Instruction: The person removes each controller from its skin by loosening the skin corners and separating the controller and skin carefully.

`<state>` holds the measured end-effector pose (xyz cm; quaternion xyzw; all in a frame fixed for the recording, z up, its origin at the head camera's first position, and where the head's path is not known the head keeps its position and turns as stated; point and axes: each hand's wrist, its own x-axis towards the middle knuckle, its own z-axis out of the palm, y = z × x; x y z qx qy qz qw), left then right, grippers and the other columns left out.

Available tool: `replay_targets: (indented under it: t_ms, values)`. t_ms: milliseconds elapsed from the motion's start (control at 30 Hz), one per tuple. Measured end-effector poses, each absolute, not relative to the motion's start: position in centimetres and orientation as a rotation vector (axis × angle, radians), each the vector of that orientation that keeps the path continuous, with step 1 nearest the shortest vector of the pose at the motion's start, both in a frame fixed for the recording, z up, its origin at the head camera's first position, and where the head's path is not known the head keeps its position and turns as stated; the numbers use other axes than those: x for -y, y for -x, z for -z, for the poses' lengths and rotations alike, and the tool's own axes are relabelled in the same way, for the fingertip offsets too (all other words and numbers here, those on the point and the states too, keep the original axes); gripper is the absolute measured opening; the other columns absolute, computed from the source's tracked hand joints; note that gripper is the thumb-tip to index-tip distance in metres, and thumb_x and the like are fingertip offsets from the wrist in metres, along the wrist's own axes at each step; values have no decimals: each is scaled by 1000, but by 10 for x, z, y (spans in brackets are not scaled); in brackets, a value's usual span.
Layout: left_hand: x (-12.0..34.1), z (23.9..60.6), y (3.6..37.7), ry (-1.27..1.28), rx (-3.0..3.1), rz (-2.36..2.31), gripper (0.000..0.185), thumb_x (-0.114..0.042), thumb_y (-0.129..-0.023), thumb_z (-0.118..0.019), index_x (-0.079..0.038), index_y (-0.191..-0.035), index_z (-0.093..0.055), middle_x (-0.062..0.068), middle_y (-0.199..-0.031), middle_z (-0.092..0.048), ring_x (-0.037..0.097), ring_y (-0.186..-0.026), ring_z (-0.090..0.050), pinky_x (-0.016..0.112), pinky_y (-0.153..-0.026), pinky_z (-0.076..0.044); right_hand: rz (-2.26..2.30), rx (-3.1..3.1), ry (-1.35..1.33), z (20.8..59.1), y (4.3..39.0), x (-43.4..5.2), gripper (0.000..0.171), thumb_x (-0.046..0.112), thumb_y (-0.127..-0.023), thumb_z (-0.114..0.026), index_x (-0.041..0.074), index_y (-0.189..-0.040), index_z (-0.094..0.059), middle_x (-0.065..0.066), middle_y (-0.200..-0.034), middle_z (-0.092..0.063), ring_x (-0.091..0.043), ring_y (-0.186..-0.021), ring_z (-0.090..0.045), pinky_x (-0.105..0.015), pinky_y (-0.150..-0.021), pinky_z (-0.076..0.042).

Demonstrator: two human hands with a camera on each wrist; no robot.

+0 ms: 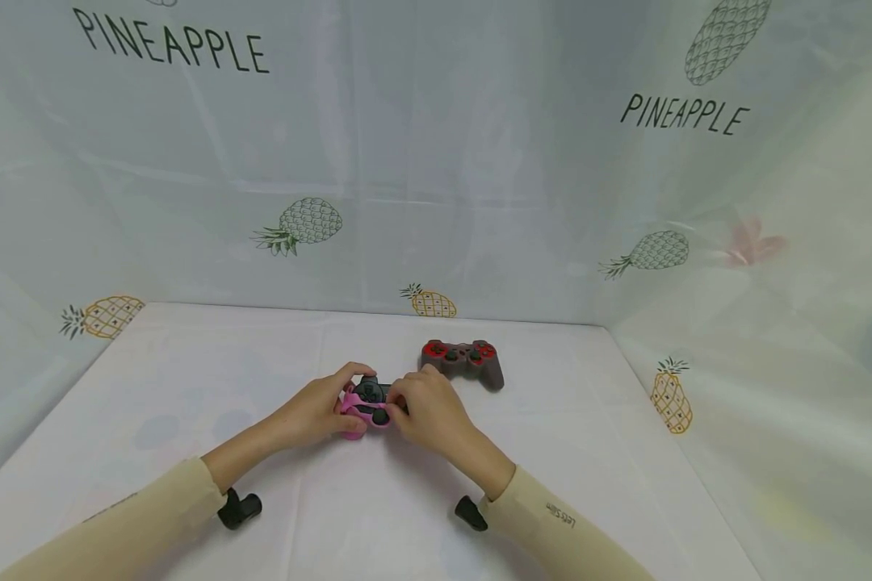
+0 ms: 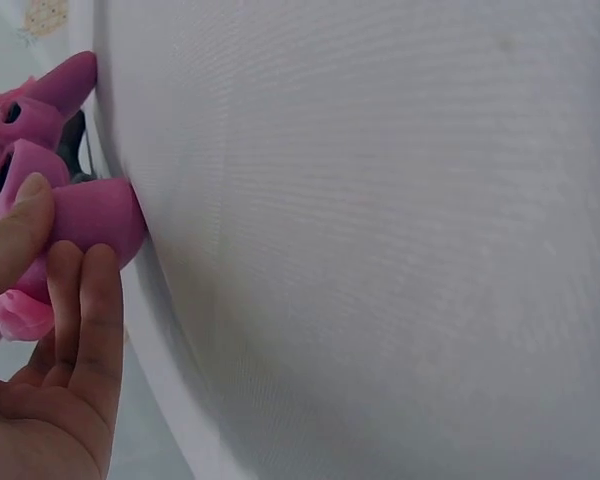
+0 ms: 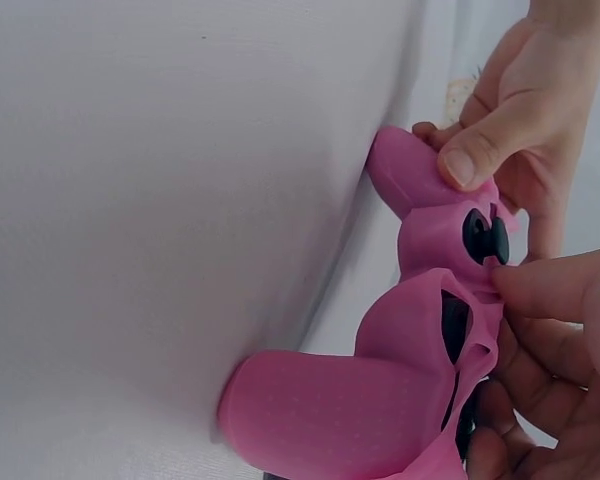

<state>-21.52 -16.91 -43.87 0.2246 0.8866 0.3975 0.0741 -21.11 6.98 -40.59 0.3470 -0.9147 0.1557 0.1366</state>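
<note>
The black game controller in its pink silicone cover (image 1: 366, 402) lies on the bench (image 1: 334, 516) straight ahead of the person, its long axis running left to right between both hands. The left hand (image 1: 320, 411) grips the left grip; the right hand (image 1: 425, 411) pinches the cover's edge at the right. Both are equally near. A red-and-grey controller (image 1: 465, 361) sits just behind, apart.

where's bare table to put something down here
Bare cloth lies left of the left hand toward the wall, right of the red-and-black controller to the corner, and in front between the sleeves. It is crowded mid-table, where both hands, right hand included, grip the pink-covered controller.
</note>
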Motion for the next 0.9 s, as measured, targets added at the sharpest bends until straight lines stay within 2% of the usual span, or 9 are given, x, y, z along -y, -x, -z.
replay_targets:
  t_ms: [400,567,667,767,900]
  values:
    - [169,440,213,-727,-2694,-1167,78,-20,-87,-89,-24,-151,-45,3,-102,-60,9,-60,-53,28,-65,-44,-426,2672,-1045,407,211,-69,9,17,-94,-82,18,-88,-77,7,-82,-73,-13,-77,-54,-30,-72,-45]
    - [169,440,212,-728,-2703,-1157,77,-20,-87,-89,-27,-150,-45,3,-102,-59,9,-61,-51,28,-64,-44,-470,2735,-1011,408,211,-69,11,18,-96,-79,19,-87,-74,9,-82,-69,-13,-80,-52,-31,-71,-40]
    - [169,440,212,-718,-2716,-1146,77,-21,-87,-90,-28,-150,-45,2,-96,-59,10,-64,-49,29,-64,-43,-528,2762,-1002,408,210,-69,13,17,-98,-77,19,-86,-72,9,-81,-67,-13,-81,-51,-32,-72,-38]
    - [168,441,212,-709,-2728,-1134,77,-22,-87,-90,-30,-149,-45,0,-92,-58,11,-66,-48,29,-65,-42,-645,2790,-1005,408,211,-70,14,14,-98,-75,18,-85,-71,9,-79,-64,-13,-82,-49,-33,-73,-35]
    - [167,441,212,-712,-2731,-1131,77,-21,-87,-90,-28,-150,-45,0,-94,-60,13,-69,-49,29,-66,-43,-860,2829,-1032,409,213,-74,15,11,-99,-72,17,-86,-71,11,-77,-60,-14,-86,-46,-36,-77,-31]
